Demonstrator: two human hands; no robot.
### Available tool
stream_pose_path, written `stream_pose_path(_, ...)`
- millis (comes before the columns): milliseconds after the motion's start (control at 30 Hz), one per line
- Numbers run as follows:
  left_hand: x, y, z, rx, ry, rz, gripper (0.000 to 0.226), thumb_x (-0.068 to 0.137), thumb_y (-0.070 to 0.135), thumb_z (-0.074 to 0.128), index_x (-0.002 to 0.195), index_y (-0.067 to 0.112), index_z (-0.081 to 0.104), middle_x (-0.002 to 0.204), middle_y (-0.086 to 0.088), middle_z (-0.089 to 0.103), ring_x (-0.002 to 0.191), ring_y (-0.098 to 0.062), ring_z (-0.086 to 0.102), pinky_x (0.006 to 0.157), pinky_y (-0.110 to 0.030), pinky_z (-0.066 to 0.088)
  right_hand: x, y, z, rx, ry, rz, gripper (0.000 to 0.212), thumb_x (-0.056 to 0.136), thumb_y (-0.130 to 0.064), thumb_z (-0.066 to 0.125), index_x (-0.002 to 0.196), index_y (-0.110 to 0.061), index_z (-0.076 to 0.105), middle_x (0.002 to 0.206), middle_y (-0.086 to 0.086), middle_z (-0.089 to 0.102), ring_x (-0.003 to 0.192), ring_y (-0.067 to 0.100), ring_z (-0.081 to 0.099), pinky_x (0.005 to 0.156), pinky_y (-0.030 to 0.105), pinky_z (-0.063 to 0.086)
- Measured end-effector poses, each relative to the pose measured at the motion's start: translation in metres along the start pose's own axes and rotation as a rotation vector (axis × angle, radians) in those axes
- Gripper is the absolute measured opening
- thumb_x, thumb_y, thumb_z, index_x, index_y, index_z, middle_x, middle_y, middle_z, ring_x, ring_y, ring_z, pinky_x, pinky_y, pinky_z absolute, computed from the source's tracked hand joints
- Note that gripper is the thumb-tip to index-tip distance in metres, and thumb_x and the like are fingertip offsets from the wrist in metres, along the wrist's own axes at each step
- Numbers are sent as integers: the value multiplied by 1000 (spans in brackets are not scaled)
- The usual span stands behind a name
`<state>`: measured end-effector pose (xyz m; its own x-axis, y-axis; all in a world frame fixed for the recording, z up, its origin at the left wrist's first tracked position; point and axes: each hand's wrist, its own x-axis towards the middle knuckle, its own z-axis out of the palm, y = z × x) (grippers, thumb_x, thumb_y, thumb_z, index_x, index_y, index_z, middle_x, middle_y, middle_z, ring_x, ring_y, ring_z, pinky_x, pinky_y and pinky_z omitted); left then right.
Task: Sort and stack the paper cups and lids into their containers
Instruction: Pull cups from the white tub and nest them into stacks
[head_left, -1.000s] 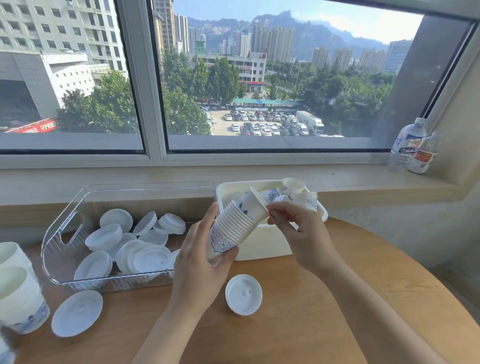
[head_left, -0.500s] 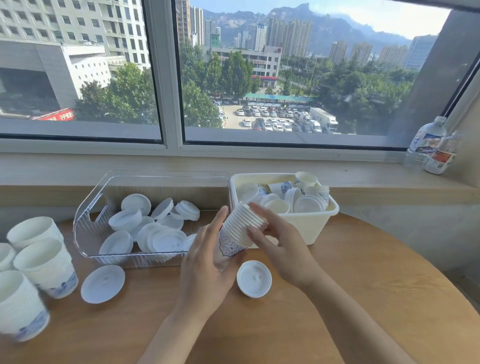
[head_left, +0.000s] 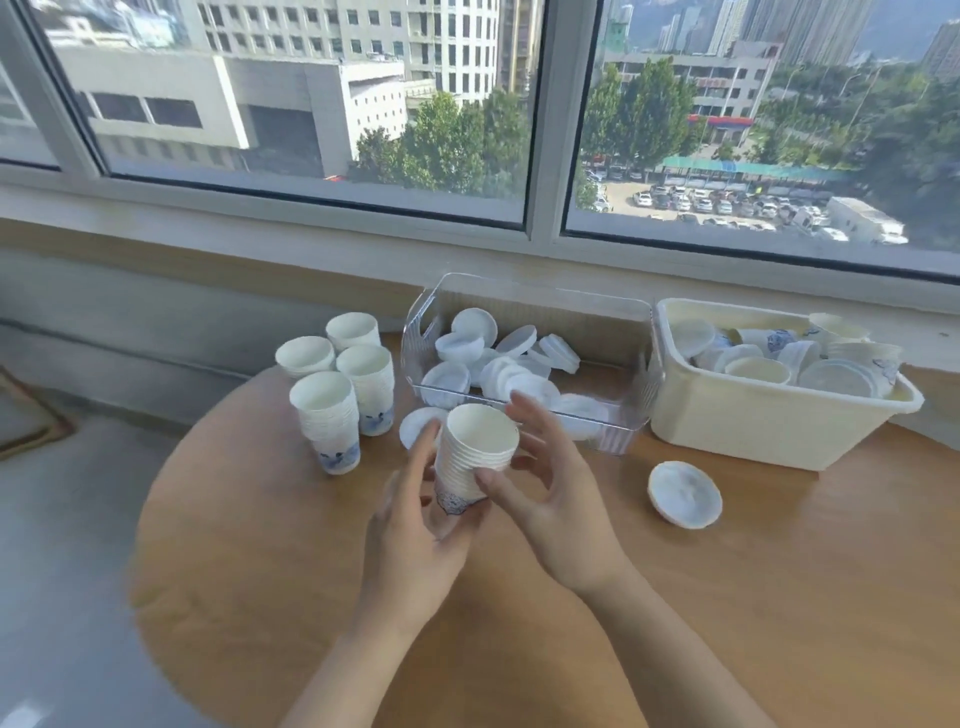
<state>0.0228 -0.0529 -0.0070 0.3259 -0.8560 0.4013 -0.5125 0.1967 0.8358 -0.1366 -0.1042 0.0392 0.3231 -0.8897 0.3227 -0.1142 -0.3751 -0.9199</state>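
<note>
A stack of nested white paper cups (head_left: 474, 452) stands upright above the round wooden table, held between both hands. My left hand (head_left: 415, 535) cups its base and left side. My right hand (head_left: 550, 499) holds its right side with thumb and spread fingers. Several more cup stacks (head_left: 343, 384) stand on the table to the left. A clear plastic bin (head_left: 628, 415) behind the hands holds several white lids. To the right, a cream tub (head_left: 753, 426) holds mixed cups and lids. One loose lid (head_left: 684, 494) lies on the table at right, another (head_left: 418, 423) shows behind my left hand.
The window sill (head_left: 260, 244) runs behind the bins. The table's curved edge (head_left: 156, 519) drops to the grey floor on the left. Bare wood lies in front of my forearms.
The cup stack has been turned from tilted to upright and carried left, away from the cream tub. The view has swung left, bringing the standing cup stacks toward the middle.
</note>
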Motion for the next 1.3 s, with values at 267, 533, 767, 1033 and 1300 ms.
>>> stream_pose_path(267,-21,-50,-79,-12,141,-130,93,84,28,86,153,54,30,132,23,64,111,-7,70,89,-25,58,-5,28,100,85,-88,35,66,92,-28,79,149,-36,45,145,-21,57,131,3,57,101,21,48)
stream_pose_path(533,-7,-85,-124,-21,253,-254,90,85,16,85,155,43,35,120,42,61,95,7,71,78,-2,46,10,56,155,60,27,89,70,93,-26,79,152,-35,43,143,-19,56,131,4,56,108,39,51)
stream_pose_path(767,27,-112,-137,-49,321,-253,87,87,15,84,156,37,36,126,28,67,103,12,67,84,-3,47,33,64,175,-4,55,66,74,93,-24,78,154,-42,39,148,-22,52,137,6,51,110,40,48)
stream_pose_path(1033,55,-133,-133,-61,326,-229,89,87,19,84,155,46,34,141,21,61,110,5,67,95,-22,54,43,73,180,-24,48,56,78,94,-26,77,156,-45,35,153,-22,48,137,3,51,109,35,49)
stream_pose_path(1300,71,-136,-126,-54,292,-208,92,87,14,83,158,41,32,147,17,58,122,4,62,103,-30,55,43,74,180,-26,18,66,82,94,-21,76,157,-48,31,155,-25,46,137,0,50,101,15,48)
